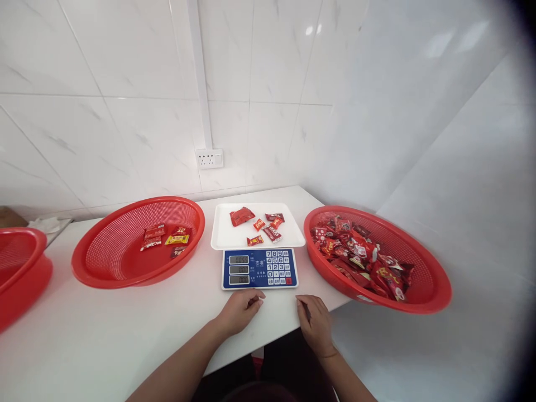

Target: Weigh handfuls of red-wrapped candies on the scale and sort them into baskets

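Note:
A weighing scale with a blue keypad stands at the middle of the white table. Its white tray holds several red wrapped snacks. My left hand rests on the table just in front of the scale, fingers curled under, nothing visible in it. My right hand rests at the table's front edge to the right of the scale, fingers loosely curled, holding nothing I can see. A red basket on the right is heaped with red snack packets. Another red basket on the left holds a few packets.
A third red basket sits at the far left edge. White tiled walls enclose the table at the back and right, with a wall socket behind the scale. The table's front edge runs diagonally under my arms.

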Tool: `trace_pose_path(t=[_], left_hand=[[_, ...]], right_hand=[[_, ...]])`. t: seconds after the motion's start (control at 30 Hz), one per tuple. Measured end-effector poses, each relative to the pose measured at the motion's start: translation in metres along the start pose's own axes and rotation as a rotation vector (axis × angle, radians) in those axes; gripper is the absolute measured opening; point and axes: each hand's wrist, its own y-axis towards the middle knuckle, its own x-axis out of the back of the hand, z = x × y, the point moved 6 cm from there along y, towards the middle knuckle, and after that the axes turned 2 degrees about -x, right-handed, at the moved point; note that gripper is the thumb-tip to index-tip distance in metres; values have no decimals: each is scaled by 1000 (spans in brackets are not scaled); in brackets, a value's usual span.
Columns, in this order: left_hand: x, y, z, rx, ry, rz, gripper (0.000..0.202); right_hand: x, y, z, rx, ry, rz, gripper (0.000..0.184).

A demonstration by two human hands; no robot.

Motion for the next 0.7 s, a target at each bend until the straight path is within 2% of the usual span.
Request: trace_pose_path(t=[0.37, 0.7], left_hand=[[2, 0, -6, 0, 57, -2, 27], [-1, -3, -15, -113, 149, 21, 24]], right_hand=[[1, 2, 1, -13, 21, -7, 14], [-4, -3, -3, -7, 1, -13, 12]])
